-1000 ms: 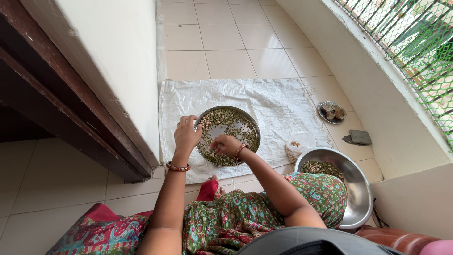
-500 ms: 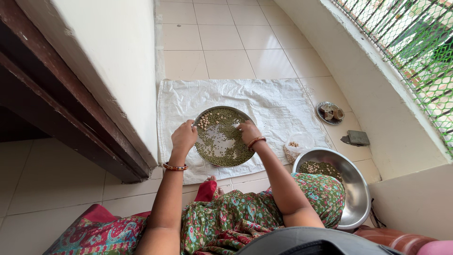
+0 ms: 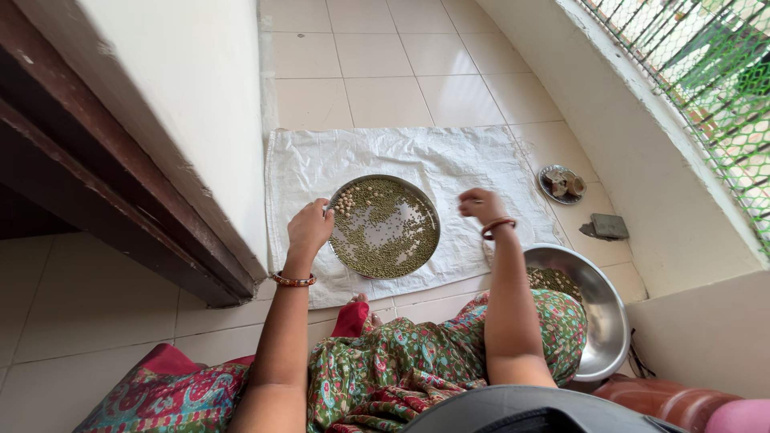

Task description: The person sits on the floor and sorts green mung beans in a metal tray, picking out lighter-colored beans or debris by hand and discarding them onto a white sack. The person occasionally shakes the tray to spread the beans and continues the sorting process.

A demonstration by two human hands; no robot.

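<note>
A round metal tray (image 3: 411, 189) holds a layer of small green beans (image 3: 385, 232) with a few paler ones (image 3: 345, 202) at its left rim. It rests on a white woven sack (image 3: 449, 156) spread on the tiled floor. My left hand (image 3: 309, 226) grips the tray's left edge. My right hand (image 3: 480, 204) hovers over the sack just right of the tray, its fingers pinched together; what they hold is too small to make out.
A large steel bowl (image 3: 601, 321) with more green beans stands by my right knee. A small metal dish (image 3: 562, 183) and a grey block (image 3: 607, 226) lie near the curved wall on the right. A white wall and dark door frame stand at left.
My right hand lifted off the beans and moved rightward, past the tray's rim to over the sack. My left hand stayed on the tray's left edge.
</note>
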